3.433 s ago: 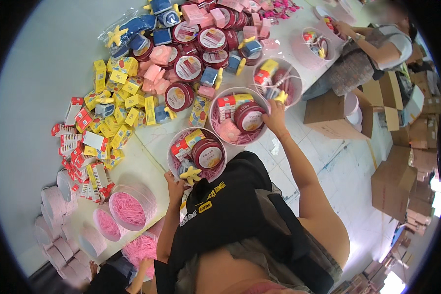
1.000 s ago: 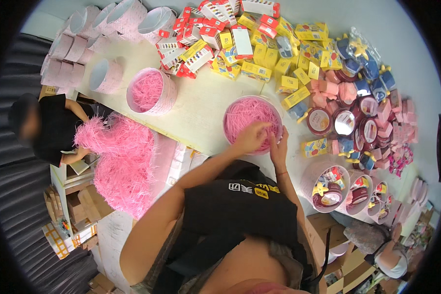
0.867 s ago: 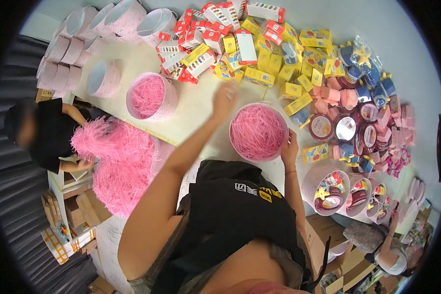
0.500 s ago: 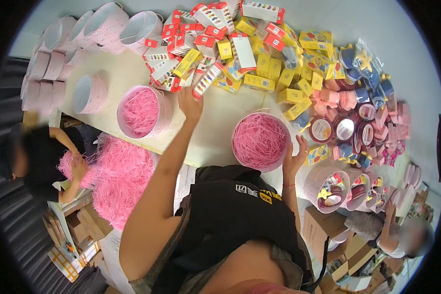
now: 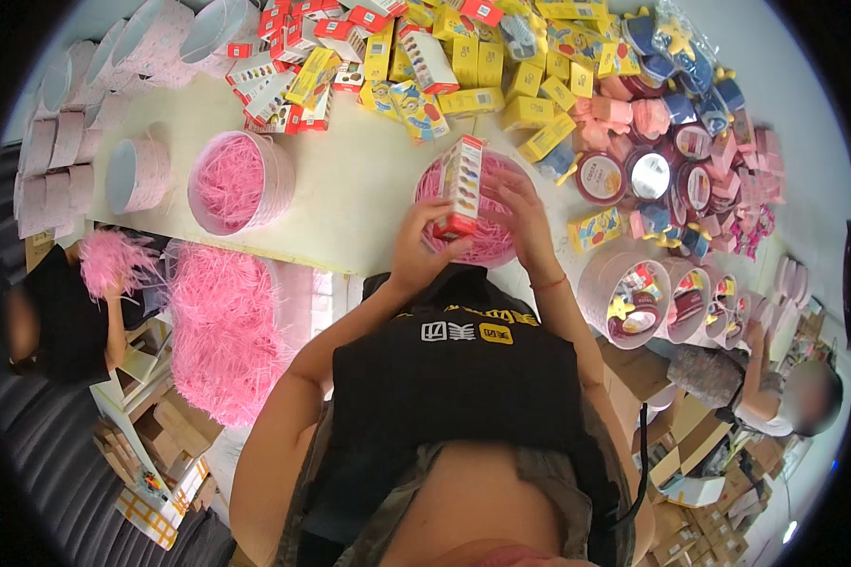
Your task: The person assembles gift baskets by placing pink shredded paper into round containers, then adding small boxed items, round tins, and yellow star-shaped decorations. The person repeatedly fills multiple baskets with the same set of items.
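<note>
My left hand [image 5: 424,248] grips the lower end of a slim white-and-red box [image 5: 465,180] printed with small coloured figures. The box is held tilted above a round bucket whose pink shredded paper [image 5: 494,248] shows around it. Over the right side of that bucket is my right hand [image 5: 525,219], fingers apart and reaching toward the box; I see nothing held in it. Both hands and the box hide much of the bucket.
Left on the table stands another pink bucket [image 5: 276,184] of shreds, near an empty one [image 5: 137,175]. Behind lie red-and-white boxes [image 5: 345,38] and yellow boxes [image 5: 468,61]. Round jars [image 5: 600,178] and filled buckets [image 5: 591,302] are at right. Two people work at the sides.
My left hand has brought the white-and-red box from the pile to over the bucket. My right hand has moved from the bucket's side to above it. The view has shifted.
</note>
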{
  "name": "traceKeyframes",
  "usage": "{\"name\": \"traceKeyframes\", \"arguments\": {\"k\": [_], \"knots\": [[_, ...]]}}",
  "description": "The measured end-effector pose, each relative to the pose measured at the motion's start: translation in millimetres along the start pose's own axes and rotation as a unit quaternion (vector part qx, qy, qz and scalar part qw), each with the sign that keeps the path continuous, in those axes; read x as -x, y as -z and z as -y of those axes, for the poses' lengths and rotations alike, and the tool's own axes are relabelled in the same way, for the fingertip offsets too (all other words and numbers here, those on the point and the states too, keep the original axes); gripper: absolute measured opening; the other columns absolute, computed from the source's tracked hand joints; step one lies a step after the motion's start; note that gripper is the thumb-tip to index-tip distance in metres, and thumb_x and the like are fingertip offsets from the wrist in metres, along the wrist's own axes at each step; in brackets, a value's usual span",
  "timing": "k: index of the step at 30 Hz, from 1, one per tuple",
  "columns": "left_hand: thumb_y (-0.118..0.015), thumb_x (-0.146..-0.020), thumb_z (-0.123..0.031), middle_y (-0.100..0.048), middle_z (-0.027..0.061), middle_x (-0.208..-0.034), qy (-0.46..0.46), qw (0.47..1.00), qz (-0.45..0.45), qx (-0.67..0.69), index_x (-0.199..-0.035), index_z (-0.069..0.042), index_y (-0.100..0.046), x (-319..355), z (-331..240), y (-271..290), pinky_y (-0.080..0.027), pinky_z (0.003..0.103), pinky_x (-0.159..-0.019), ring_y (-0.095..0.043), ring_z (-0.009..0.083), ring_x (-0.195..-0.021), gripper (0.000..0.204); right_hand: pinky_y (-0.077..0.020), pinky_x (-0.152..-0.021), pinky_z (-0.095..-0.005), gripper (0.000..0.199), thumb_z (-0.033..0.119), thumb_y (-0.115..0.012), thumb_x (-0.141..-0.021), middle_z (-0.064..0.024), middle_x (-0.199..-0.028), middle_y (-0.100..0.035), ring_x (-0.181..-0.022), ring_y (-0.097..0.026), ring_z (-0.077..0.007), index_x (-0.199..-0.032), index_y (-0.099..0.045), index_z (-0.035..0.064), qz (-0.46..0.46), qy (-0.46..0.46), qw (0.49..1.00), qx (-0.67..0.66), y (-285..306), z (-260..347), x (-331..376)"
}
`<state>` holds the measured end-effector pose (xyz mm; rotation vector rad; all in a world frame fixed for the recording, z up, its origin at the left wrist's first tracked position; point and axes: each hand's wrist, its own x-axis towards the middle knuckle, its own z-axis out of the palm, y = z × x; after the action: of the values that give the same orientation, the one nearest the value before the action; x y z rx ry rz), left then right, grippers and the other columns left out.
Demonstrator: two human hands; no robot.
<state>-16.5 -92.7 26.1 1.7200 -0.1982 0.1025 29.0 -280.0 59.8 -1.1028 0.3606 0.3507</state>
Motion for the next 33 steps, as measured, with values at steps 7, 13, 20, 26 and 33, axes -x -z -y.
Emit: {"name": "traceKeyframes", "arguments": {"k": [7,13,20,26,33], "knots": [[-0.053,-0.097,-0.008,-0.058,0.0184,-0.129,0.17,0.957,0.057,0.229,-0.127,0.0,-0.052,-8.4,20.0,-35.4,-0.044,0.037,-0.103,-0.058,0.0235,-0.117,0.031,-0.0521,-0.086,-0.0317,0.059,0.015,-0.07,-0.086,-0.0077,-0.119,-0.059,-0.103,-0.059,-0.0159,-0.138,-0.044,0.0069,-0.021,0.073,0.984,0.161,17.4,-32.4,11.9],[-0.072,-0.083,-0.015,-0.058,0.0184,-0.129,-0.103,0.98,0.089,-0.144,-0.134,-0.002,-0.049,-47.9,-29.2,-7.6,-0.042,0.044,-0.105,-0.057,0.0349,-0.118,0.057,-0.052,-0.09,-0.0377,0.066,0.014,-0.078,-0.075,-0.0134,-0.121,-0.064,-0.107,-0.063,-0.0234,-0.129,-0.042,0.0021,0.065,0.127,0.874,0.465,31.2,25.8,39.6],[-0.082,-0.075,-0.014,-0.063,0.0144,-0.122,0.185,0.953,0.205,0.125,-0.131,-0.001,-0.053,-41.2,16.1,-9.1,-0.047,0.038,-0.1,-0.058,0.0264,-0.12,0.064,-0.0509,-0.093,-0.0333,0.056,0.004,-0.076,-0.08,-0.0133,-0.12,-0.064,-0.11,-0.063,-0.0197,-0.128,-0.049,0.0038,0.096,0.201,0.903,0.366,20.8,28.0,12.3],[-0.076,-0.08,-0.01,-0.055,0.0133,-0.134,0.096,0.99,0.027,-0.095,-0.139,-0.008,-0.05,-50.2,45.8,28.2,-0.045,0.037,-0.101,-0.055,0.0281,-0.122,0.065,-0.0498,-0.093,-0.0329,0.043,0.013,-0.075,-0.085,-0.0125,-0.117,-0.063,-0.109,-0.063,-0.0206,-0.12,-0.053,0.0017,0.03,0.216,0.917,0.334,16.9,4.2,-36.5],[-0.076,-0.074,-0.012,-0.053,0.0142,-0.134,-0.086,0.95,0.116,-0.276,-0.131,-0.011,-0.056,-94.0,52.9,-0.7,-0.043,0.043,-0.102,-0.05,0.0345,-0.124,0.06,-0.0495,-0.093,-0.0357,0.039,0.013,-0.074,-0.085,-0.0123,-0.117,-0.064,-0.108,-0.062,-0.0239,-0.119,-0.059,0.0032,0.083,0.252,0.852,0.451,26.4,-37.8,-87.8]]}}
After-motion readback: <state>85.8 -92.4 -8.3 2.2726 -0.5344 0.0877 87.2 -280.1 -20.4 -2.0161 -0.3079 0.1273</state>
